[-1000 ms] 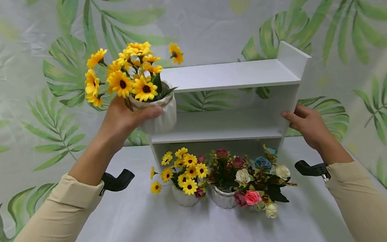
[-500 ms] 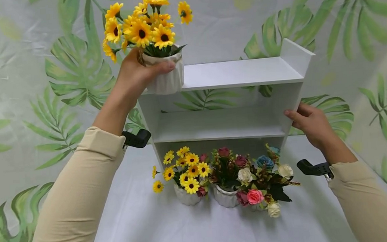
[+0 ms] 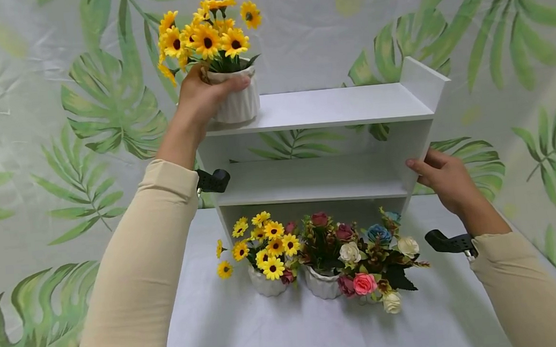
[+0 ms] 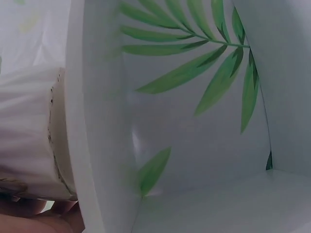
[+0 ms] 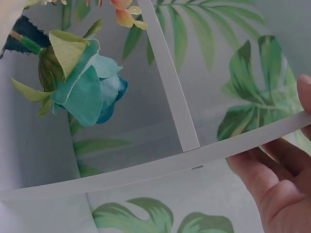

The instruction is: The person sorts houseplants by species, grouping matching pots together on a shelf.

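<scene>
My left hand (image 3: pixel 196 101) grips a white ribbed flowerpot (image 3: pixel 238 102) of yellow artificial sunflowers (image 3: pixel 206 40), thumb across its front. The pot stands upright at the left end of the top board of a white shelf unit (image 3: pixel 331 106). In the left wrist view, the pot's underside lies right along the shelf board (image 4: pixel 75 121), with fingers (image 4: pixel 36 222) around the pot. On the other side, my right hand (image 3: pixel 445 179) pinches the unit's right side panel (image 3: pixel 414 148). The right wrist view shows the thumb inside the panel's edge and the other fingers outside.
Before the unit stand a smaller sunflower pot (image 3: pixel 268 284), a pot of dark red roses (image 3: pixel 322 283) and a mixed bouquet with a pink rose (image 3: pixel 365 283). They partly hide the lowest compartment. A leaf-printed cloth (image 3: pixel 118 98) hangs behind.
My left hand has raised the sunflower flowerpot up and to the right, from in front of the unit's left side onto the top board. The right hand keeps its hold on the side panel.
</scene>
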### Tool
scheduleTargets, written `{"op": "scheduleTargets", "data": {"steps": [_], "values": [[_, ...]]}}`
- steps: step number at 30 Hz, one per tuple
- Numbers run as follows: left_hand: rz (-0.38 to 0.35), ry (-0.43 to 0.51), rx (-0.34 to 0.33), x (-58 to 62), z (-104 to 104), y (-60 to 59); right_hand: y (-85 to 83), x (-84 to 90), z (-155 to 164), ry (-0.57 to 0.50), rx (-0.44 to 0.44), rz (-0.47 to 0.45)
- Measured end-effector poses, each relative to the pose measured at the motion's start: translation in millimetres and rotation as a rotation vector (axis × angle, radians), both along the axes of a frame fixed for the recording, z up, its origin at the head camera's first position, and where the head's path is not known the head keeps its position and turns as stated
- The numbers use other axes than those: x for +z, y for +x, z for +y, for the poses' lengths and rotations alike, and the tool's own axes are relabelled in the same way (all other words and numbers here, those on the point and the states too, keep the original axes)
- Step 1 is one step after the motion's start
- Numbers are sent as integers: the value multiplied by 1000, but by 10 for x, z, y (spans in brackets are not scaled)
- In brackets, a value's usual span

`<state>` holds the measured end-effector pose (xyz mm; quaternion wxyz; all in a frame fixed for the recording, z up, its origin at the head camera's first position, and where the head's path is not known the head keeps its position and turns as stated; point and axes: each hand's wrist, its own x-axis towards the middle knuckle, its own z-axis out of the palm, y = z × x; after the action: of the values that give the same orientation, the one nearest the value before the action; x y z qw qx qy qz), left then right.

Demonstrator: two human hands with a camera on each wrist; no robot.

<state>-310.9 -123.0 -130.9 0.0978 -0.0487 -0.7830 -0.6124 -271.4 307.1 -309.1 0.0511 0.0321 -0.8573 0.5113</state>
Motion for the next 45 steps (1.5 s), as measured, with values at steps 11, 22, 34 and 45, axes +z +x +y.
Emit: {"op": "scheduleTargets", "data": {"steps": [11,22,34,45], "values": [[-46,8,56,7,79,-112,11,6,-18,10,1,4],[-93,-25,103,-64,36,-180,59,5,-34,-27,11,10],[-103,-16,52,-120,-7,-220,71,-23,-28,-8,16,24],[-110,-45,20,-113,-24,-205,39,-17,-43,9,15,26]]}}
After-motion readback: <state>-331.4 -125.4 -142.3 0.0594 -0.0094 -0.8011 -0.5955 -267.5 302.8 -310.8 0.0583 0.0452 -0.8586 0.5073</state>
